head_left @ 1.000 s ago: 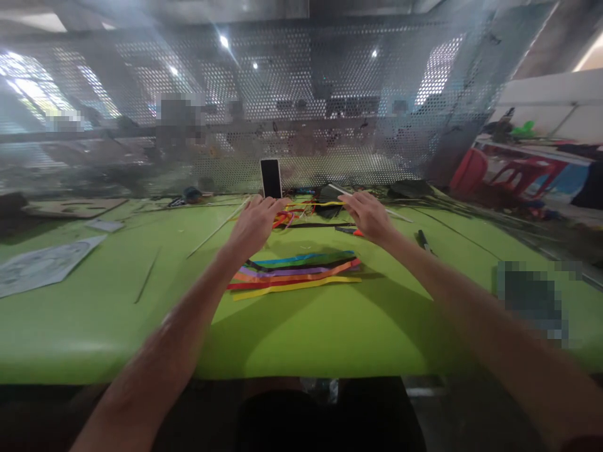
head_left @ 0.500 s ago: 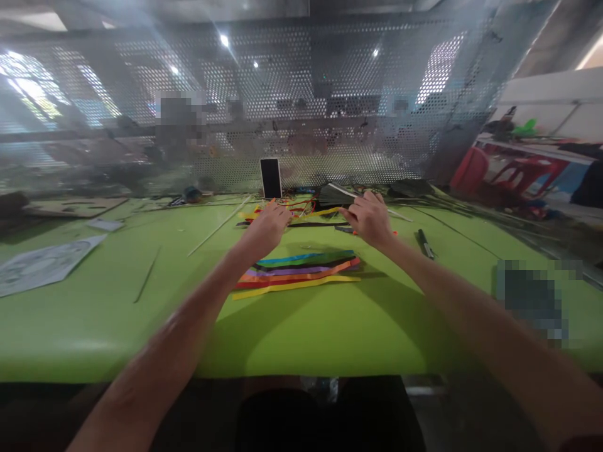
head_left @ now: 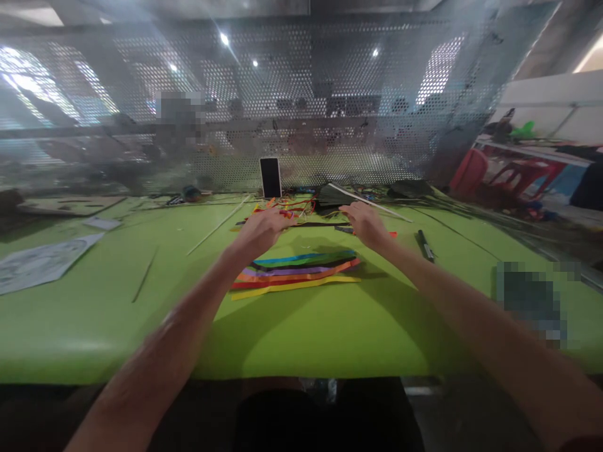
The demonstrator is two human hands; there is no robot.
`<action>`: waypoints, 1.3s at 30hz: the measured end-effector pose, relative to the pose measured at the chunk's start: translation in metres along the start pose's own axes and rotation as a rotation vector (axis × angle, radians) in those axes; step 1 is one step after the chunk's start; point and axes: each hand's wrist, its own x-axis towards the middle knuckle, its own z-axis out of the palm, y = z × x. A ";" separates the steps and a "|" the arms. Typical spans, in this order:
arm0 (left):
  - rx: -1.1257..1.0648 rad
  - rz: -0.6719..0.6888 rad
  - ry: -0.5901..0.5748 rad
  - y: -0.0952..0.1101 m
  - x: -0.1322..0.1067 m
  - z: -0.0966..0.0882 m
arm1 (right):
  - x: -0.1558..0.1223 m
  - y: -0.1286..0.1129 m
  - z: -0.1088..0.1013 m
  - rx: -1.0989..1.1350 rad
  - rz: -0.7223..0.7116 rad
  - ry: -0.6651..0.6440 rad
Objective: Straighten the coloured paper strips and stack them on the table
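Observation:
Both my arms reach out over the green table (head_left: 330,326). My left hand (head_left: 261,229) and my right hand (head_left: 370,226) hover side by side beyond a row of coloured paper strips (head_left: 296,270) lying flat: blue, black, purple, orange, red and yellow. The fingers of both hands are curled in a pinch. A thin strip (head_left: 320,223) seems to stretch between them; its colour is blurred. Just beyond the hands lies a tangle of loose strips (head_left: 287,206) in red, yellow and orange.
A phone (head_left: 270,177) stands upright against the perforated metal screen (head_left: 330,94) at the back. A black pen (head_left: 424,245) lies right of my right hand. Thin sticks (head_left: 219,226) and paper sheets (head_left: 42,263) lie to the left. Red chairs (head_left: 518,172) stand far right.
Both hands have drawn back from the loose tangle toward me and the laid row, and have closed a little nearer each other. The row of strips has not moved.

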 end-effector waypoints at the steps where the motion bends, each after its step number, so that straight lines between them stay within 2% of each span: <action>1: -0.018 -0.004 0.008 -0.002 0.000 0.001 | 0.000 0.000 0.001 -0.007 0.015 -0.010; 7: -0.085 0.017 0.069 -0.007 0.003 0.007 | 0.002 -0.003 0.002 -0.051 0.058 -0.106; 10: -0.082 -0.024 0.073 -0.007 0.002 0.008 | 0.002 -0.008 0.001 -0.092 0.091 -0.152; 15: 0.011 -0.136 -0.012 -0.009 0.001 0.011 | 0.002 -0.015 -0.003 -0.155 0.119 -0.242; 21: 0.098 -0.117 -0.077 -0.005 0.002 0.018 | 0.003 -0.009 -0.002 -0.180 0.126 -0.313; 30: 0.083 -0.086 -0.087 -0.008 0.002 0.005 | 0.004 -0.008 -0.005 -0.164 0.105 -0.334; 39: 0.028 -0.139 -0.083 -0.019 -0.001 0.008 | 0.005 -0.008 -0.011 -0.227 0.041 -0.325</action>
